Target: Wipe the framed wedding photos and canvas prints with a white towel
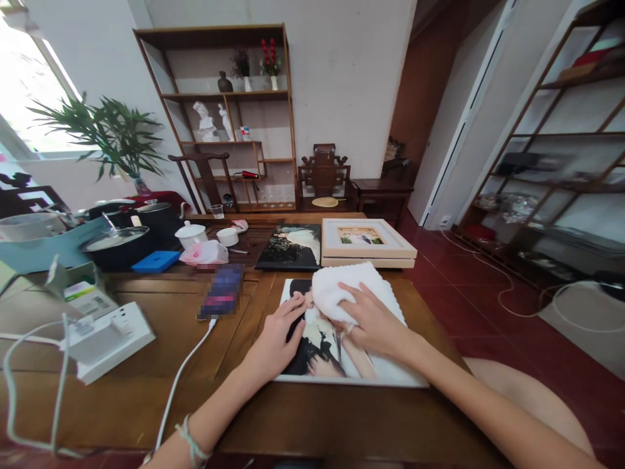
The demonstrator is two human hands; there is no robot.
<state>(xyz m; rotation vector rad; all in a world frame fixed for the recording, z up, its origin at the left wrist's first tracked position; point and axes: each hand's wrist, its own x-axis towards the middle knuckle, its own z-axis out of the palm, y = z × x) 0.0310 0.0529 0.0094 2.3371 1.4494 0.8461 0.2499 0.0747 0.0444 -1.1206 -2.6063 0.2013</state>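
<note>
A large photo print [322, 355] lies flat on the wooden table [195, 326] in front of me. My left hand [278, 339] rests on its left part with fingers stretched flat, holding nothing. My right hand [374, 322] presses a white cloth [336, 290] onto the upper middle of the photo, its fingers curled over the cloth.
Behind the photo lie a dark framed picture [290, 247] and a light framed picture [366, 242]. To the left are a white power strip [110, 339] with cable, a blurred phone [222, 292], pots [122, 241], a blue box [156, 261] and a white teapot [191, 233]. Shelves stand behind and at right.
</note>
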